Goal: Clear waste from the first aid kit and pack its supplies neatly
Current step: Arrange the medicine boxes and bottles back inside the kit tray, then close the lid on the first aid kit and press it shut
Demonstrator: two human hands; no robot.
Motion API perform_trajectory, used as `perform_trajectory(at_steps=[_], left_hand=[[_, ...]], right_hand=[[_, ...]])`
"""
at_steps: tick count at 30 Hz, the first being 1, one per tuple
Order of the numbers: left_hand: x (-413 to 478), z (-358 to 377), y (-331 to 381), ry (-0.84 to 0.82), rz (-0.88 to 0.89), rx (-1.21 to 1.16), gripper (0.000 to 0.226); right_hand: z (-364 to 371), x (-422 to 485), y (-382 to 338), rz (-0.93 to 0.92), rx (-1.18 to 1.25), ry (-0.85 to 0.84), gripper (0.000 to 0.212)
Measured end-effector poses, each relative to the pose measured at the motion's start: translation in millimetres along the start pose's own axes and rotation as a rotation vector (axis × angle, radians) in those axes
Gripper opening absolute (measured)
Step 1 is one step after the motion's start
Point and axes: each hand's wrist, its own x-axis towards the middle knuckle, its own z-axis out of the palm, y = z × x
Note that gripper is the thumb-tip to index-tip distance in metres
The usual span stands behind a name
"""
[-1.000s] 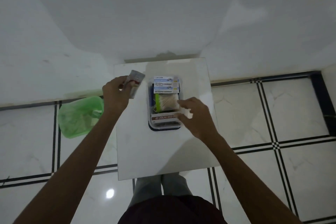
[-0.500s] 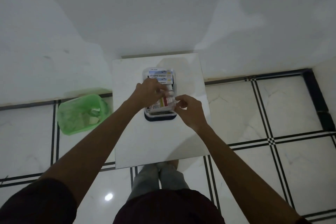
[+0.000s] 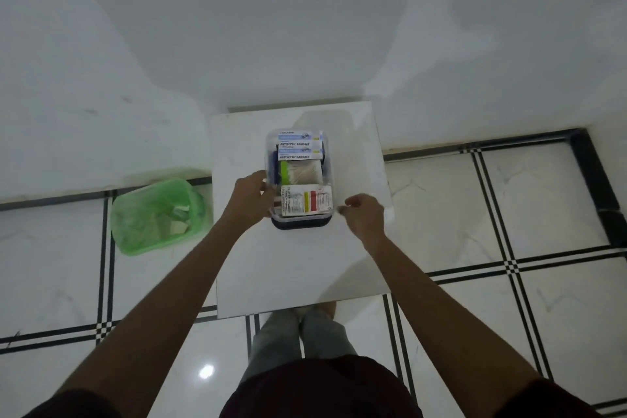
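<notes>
The first aid kit (image 3: 275, 216), a clear box on a dark blue base, stands on the white table (image 3: 298, 268). Inside, two antiseptic bandage boxes (image 3: 298, 146) lie at the far end. A pack of cotton swabs (image 3: 302, 174) sits in the middle, and a flat medicine pack (image 3: 305, 200) with red and yellow print lies at the near end. My left hand (image 3: 249, 195) is at the kit's left wall, its fingertips touching the wall and spread. Just right of the kit, my right hand (image 3: 363, 214) hovers clear of it, fingers curled in and holding nothing.
A green waste bin (image 3: 135, 241) with scraps of paper in it stands on the tiled floor to the left of the table. A white wall rises behind the table. My legs (image 3: 298, 332) are at the table's near edge.
My left hand carried a silver pack from the table's left side into the kit and has now pulled back to the kit's left wall. My right hand drew away to the right.
</notes>
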Motion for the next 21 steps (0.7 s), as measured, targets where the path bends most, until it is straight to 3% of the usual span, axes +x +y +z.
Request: perform_trajectory(at_steps=[3, 10, 12, 16, 19, 21], left_hand=[[-3.1, -6.6, -8.0, 0.088, 0.074, 0.042, 0.023], [-12.1, -35.0, -13.6, 0.134, 0.050, 0.006, 0.027], [-15.2, -38.9, -14.4, 0.133, 0.051, 0.003, 0.027], [-14.5, -34.9, -19.1, 0.129, 0.065, 0.039, 0.025], [-13.3, -25.6, -22.1, 0.075, 0.042, -0.030, 0.022], [-11.7, -17.3, -21.8, 0.052, 0.047, -0.034, 0.022]], right_hand=[[24.0, 8.0, 7.1, -0.005, -0.047, -0.068, 0.040], [46.8, 22.9, 4.8, -0.009, -0.114, -0.065, 0.028], [34.5, 27.2, 5.6, 0.009, 0.013, -0.110, 0.031], [-20.7, 15.6, -5.6, 0.108, 0.486, -0.103, 0.009], [-54.3, -6.5, -25.6, 0.018, 0.528, -0.184, 0.039], [-59.1, -22.2, -45.3, -0.145, 0.306, -0.137, 0.040]])
